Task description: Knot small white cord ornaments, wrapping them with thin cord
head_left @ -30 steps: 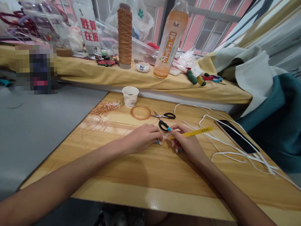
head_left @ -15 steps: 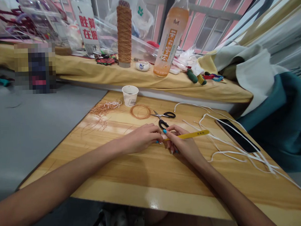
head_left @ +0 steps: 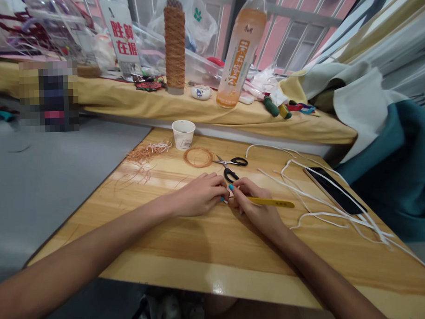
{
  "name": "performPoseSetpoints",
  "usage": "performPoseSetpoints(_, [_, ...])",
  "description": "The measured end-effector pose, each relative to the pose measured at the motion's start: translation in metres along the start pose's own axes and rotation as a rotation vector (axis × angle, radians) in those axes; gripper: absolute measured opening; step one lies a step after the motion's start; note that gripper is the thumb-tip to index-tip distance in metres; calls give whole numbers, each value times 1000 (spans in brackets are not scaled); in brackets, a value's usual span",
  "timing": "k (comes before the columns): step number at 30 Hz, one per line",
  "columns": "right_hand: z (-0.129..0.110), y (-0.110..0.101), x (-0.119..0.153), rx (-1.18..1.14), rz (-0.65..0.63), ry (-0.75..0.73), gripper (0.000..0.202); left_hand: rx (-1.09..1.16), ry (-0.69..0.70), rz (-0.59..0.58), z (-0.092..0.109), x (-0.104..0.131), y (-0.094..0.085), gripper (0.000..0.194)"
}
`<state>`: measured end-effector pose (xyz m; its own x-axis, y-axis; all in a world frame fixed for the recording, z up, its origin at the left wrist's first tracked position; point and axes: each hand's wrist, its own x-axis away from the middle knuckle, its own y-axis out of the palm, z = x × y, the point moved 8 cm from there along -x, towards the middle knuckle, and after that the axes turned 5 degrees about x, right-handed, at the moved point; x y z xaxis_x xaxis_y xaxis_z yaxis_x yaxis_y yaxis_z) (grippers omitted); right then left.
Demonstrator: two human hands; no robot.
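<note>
My left hand is closed, its fingertips pinched on a small pale piece that is mostly hidden. Close beside it, my right hand grips a slim yellow tool. The tool's flat, lettered end sticks out to the right; its working tip is hidden by my fingers. Both hands rest low over the wooden table, fingertips nearly meeting. Just beyond them lie open scissors with black handles. A ring of thin copper-coloured cord lies left of the scissors.
Behind the ring stands a paper cup; left of it, a heap of thread scraps. White cords cross a phone at right. The cloth-covered ledge holds a thread cone and a drink bottle.
The yellow tool has tipped so its outer end is lower, and my right hand has turned slightly. My left hand stays nearly in place.
</note>
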<state>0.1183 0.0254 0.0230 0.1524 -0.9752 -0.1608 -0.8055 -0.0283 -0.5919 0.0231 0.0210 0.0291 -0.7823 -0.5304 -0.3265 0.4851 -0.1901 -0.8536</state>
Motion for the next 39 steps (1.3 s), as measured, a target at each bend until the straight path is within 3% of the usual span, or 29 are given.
performPoseSetpoints(3, [6,-6,-1,-144,40,98,16,17,24,17,1,0,0,22])
performPoseSetpoints(7, [9,3,-1,-238,-37,169,16,35,62,37,2,1,-2,20])
performPoseSetpoints(12, [9,12,-1,-267,-76,172,15,3,55,40,1,1,-2,21])
performPoseSetpoints(28, [12,11,-2,-271,-70,231,16,-42,96,34,7,1,-5,22])
performPoseSetpoints(39, [11,15,-1,-265,-108,195,18,-56,79,3,3,2,-2,21])
